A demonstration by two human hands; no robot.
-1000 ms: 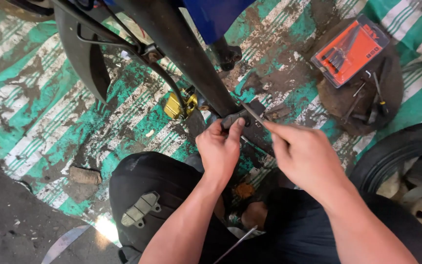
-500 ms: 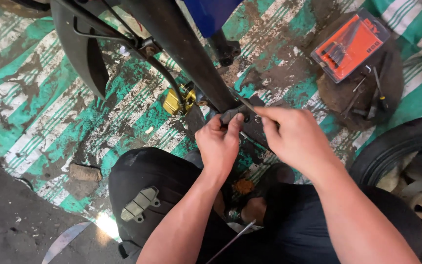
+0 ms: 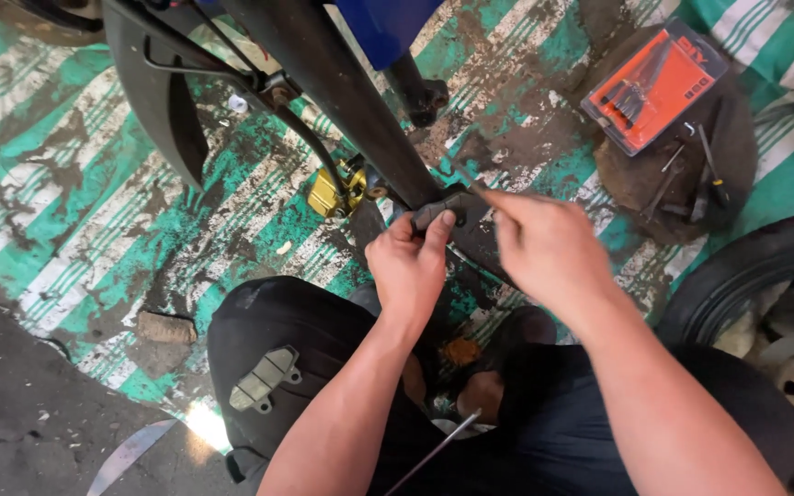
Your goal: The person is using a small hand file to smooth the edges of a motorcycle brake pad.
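Taking the black fork leg (image 3: 342,92) as the landmark: far to its left a matte black mudguard (image 3: 163,101) curves over the floor (image 3: 66,211), a worn surface of green and white stripes smeared with grime. Below the leg hangs a glossy gold brake caliper (image 3: 328,191). At the leg's lower end, the left hand (image 3: 411,266) pinches a small dark grey bracket (image 3: 443,207) between thumb and fingers. Just right, the right hand (image 3: 549,248) is closed around a thin metal tool (image 3: 464,176) touching the bracket. Further right lie a flat orange tool pack (image 3: 659,83) on a dark cloth and a rubber tyre (image 3: 737,276).
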